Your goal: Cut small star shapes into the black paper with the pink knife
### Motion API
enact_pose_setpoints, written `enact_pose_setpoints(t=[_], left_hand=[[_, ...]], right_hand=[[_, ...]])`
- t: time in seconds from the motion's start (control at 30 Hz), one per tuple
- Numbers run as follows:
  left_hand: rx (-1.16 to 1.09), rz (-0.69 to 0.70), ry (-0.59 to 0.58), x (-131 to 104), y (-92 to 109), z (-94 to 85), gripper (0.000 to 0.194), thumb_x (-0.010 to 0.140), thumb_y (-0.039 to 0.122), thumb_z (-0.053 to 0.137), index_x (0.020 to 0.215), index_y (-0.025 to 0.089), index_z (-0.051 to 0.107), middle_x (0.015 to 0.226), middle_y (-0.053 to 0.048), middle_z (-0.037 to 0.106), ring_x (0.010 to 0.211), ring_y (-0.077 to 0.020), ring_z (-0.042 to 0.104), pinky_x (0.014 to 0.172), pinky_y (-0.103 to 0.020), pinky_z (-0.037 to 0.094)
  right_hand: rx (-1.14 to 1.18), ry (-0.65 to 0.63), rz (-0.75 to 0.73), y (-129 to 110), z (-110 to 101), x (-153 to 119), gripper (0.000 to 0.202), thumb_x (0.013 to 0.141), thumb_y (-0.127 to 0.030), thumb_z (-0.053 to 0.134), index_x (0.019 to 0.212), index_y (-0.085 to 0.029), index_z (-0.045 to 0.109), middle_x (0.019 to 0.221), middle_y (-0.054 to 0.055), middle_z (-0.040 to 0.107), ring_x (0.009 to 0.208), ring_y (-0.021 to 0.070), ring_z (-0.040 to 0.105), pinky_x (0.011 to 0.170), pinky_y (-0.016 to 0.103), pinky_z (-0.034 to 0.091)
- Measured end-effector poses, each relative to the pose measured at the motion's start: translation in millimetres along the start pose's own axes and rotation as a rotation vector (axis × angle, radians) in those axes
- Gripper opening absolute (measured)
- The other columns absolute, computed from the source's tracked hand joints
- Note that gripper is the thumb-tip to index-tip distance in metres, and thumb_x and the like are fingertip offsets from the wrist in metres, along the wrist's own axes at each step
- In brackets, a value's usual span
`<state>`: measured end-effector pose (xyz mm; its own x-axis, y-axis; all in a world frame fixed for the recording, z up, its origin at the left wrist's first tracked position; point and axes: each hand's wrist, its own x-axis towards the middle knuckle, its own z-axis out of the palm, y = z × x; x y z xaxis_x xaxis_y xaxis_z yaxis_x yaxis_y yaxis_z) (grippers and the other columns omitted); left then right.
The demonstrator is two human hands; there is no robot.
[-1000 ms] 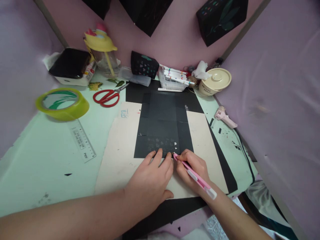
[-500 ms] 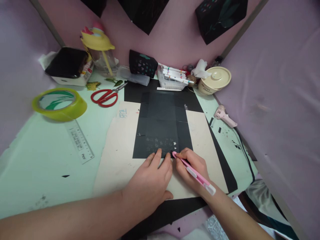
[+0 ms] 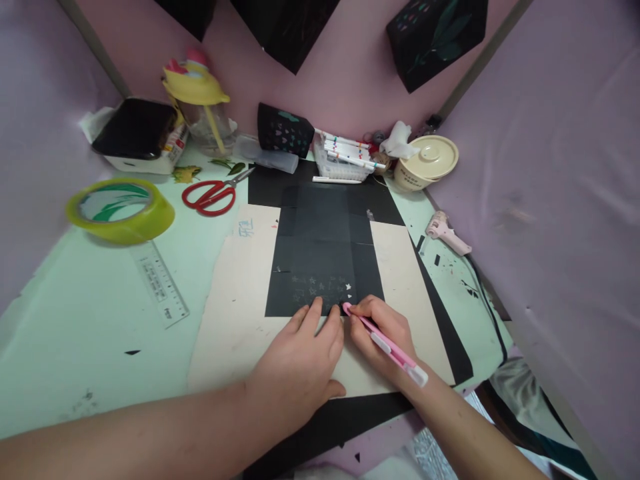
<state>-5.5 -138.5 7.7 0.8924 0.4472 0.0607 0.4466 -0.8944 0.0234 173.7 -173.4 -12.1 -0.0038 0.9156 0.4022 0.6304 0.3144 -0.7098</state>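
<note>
Black paper [image 3: 315, 233] lies in front of me on a pale board [image 3: 230, 333]. Faint outlines of small stars and other shapes run along its near end, and a few small cut-out shapes show white at the right. My left hand [image 3: 305, 353] rests flat with spread fingers, fingertips on the paper's near edge. In my right hand [image 3: 383, 327] is a pink craft knife [image 3: 387, 345], gripped like a pen. Its tip meets the paper just below the cut-outs, close to my left fingertips. The blade itself is too small to make out.
Red-handled scissors [image 3: 210, 197], yellow-green tape [image 3: 123, 212] and a clear ruler [image 3: 161, 283] lie to the left. At the back stand a drinking bottle [image 3: 200, 110], a basket of white markers [image 3: 345, 160] and a lidded cream bowl [image 3: 425, 163]. A pink glue gun [image 3: 447, 232] with its cord lies right.
The view has shifted very slightly. Both hands and the knife stay practically in the same place on the paper.
</note>
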Motion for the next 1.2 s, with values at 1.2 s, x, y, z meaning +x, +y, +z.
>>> enact_pose_setpoints(t=[1.2], left_hand=[[-0.060, -0.059, -0.063, -1.1, -0.9, -1.7, 0.078, 0.081, 0.064, 0.057, 0.137, 0.010, 0.050, 0.140, -0.018, 0.049, 0.130, -0.0337, 0.043, 0.106, -0.044, 0.035]], right_hand=[[0.094, 0.140, 0.236, -3.0, -2.6, 1.1, 0.011, 0.080, -0.010, 0.055, 0.078, -0.021, 0.058, 0.071, -0.001, 0.060, 0.061, 0.0129, 0.056, 0.056, 0.025, 0.044]])
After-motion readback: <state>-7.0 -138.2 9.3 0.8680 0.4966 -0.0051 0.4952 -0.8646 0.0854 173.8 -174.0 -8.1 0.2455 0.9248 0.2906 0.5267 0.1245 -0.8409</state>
